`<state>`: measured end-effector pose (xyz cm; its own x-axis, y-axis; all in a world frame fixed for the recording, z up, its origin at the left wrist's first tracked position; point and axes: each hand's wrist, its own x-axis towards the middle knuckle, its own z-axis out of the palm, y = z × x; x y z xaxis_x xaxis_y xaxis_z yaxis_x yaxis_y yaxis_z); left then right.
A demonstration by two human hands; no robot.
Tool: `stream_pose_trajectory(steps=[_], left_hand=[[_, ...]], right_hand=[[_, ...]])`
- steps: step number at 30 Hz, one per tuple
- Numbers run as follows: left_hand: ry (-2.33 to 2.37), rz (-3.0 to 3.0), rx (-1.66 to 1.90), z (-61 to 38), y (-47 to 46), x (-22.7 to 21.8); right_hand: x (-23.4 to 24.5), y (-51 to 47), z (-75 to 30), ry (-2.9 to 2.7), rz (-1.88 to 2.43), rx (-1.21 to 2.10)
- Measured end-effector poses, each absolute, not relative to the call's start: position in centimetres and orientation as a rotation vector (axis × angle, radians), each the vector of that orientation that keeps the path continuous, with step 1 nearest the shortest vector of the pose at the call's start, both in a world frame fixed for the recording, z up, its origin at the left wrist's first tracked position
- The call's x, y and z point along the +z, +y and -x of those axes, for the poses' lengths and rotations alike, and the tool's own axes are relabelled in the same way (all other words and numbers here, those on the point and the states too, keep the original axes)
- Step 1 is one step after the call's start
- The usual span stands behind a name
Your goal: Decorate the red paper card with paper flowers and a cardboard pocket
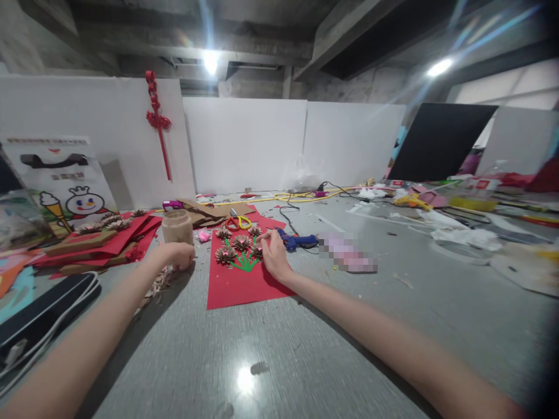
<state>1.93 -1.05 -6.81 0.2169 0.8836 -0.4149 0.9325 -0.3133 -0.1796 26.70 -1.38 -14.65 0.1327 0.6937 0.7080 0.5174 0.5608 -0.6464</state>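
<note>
A red sheet of paper (244,291) lies on the grey table, with several brown petalled flowers (241,243) with pink centres and green paper stems (247,265) on it. My right hand (275,255) is at the sheet's right side, fingers drawn together in a pinch at the right-hand flowers. Whatever sits between those fingertips is too small to make out. To the left of the sheet, my left hand (180,255) is closed, its fingers curled downward in front of a glass jar (177,226). Its fingertips are hidden, and so is anything in them.
Red-and-yellow scissors (238,221) lie behind the flowers. A blue glue gun (297,240) rests right of the sheet. Brown scraps (162,280) lie near my left wrist; a black power strip (39,320) with white cable is at left. Red paper and cardboard (96,247) are stacked there.
</note>
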Motion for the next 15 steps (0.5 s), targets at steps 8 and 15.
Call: stream_pose_trajectory(steps=[8,15], left_hand=[[1.624,-2.634,-0.066,-2.6,1.2,-7.7],[1.579,-2.406,-0.277,-2.4,1.7,-8.5]], right_hand=[[-14.9,-1.2,-26.7,-1.536,1.062,0.170],[-14.9,-1.2,-26.7,-1.548,1.058,0.195]])
